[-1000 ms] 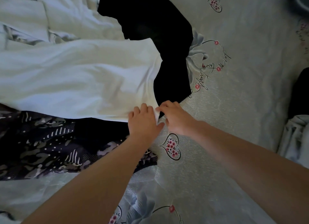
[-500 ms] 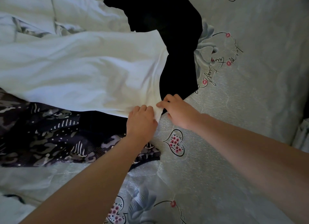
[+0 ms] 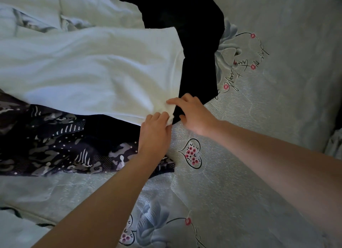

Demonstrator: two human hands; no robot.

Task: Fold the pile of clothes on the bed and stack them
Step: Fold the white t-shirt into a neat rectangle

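White garment (image 3: 88,72) lies spread on the bed (image 3: 259,118), over a black garment (image 3: 198,49) and a camo one (image 3: 55,146). Left hand (image 3: 154,131) and right hand (image 3: 194,114) fingers pinch its near corner. Looks light, soft, floppy; best held at corners and hems.

Three garments, one white (image 3: 88,72), one black (image 3: 196,44), one camouflage-patterned (image 3: 55,146); two hands (image 3: 154,131).

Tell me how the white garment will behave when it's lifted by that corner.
Likely floppy: the white garment lies in soft wrinkles and bunches where both hands, left hand and right hand, pinch it. Probably light. It may drag across the black garment beneath.
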